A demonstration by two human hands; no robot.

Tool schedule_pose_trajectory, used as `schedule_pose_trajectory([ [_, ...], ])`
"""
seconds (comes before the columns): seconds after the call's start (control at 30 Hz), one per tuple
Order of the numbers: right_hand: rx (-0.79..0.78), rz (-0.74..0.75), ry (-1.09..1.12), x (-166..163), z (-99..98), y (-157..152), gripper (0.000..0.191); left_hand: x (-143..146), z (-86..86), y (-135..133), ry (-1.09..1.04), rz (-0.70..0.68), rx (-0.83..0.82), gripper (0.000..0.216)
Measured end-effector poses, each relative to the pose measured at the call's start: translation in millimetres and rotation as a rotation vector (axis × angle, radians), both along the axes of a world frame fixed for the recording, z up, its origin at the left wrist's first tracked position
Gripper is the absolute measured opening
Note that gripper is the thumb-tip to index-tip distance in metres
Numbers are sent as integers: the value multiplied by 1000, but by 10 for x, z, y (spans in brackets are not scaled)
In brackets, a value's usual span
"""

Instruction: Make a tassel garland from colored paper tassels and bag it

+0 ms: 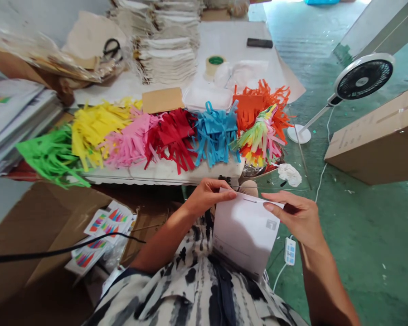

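Observation:
A white printed card [246,231] hangs in front of my torso, its top edge toward the table. My left hand [207,195] pinches its top left corner between thumb and fingers. At the top right corner, my right hand [298,215] grips it with the thumb on the near face. Between the two thumbs a short dark mark, perhaps a staple or slot, shows near the top edge. A small grey printed square sits at the card's right side. What lies behind the card is hidden.
Fringed bundles in green [54,154], yellow [100,129], pink, red, blue [217,133] and orange line the table's front edge. Behind them are tape [214,65] and scissors [112,49]. A box of printed cards [100,235] stands lower left; a fan [362,79] and carton [377,136] stand right.

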State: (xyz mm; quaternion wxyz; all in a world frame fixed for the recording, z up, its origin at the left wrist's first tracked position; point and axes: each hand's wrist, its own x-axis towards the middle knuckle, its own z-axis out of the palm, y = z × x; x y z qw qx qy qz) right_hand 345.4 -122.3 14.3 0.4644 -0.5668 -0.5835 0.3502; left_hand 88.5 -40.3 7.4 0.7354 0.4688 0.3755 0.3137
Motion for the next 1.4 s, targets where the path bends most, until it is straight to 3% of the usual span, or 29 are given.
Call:
schedule_pose_trajectory([
  [0.1, 18, -17, 7, 63, -77, -27, 11, -60, -109, 7, -79, -20, 14, 36],
  [0.2, -38, -19, -77, 121, -55, -19, 17, -43, -206, 3, -104, -56, -106, 51],
  [0.3, -43, 99, -277, 146, 88, 33, 27, 61, -229, -19, -54, -36, -117, 60],
  [0.4, 42, 236, -470, 128, 237, 111, 43, 202, -193, -47, -14, -46, -7, 62],
  [0.47, 32, 321, -532, 112, 283, 149, 42, 282, -174, -70, -13, -34, 52, 60],
  [0.57, 31, 388, -549, 109, 266, 152, 41, 355, -196, -123, -34, -26, -2, 66],
  [0.77, 219, 435, -582, 149, 134, 80, 54, 388, -283, -255, -13, -63, -108, 89],
  [0.87, 339, 413, -646, 157, 81, 70, 60, 388, -248, -276, -73, -136, -90, 79],
  [1.0, 454, 414, -705, 162, 63, 67, 67, 378, -193, -247, -112, -252, -189, 61],
  [1.4, 349, 495, -785, 143, 159, 32, 74, 272, -330, -188, -120, -157, -219, 54],
])
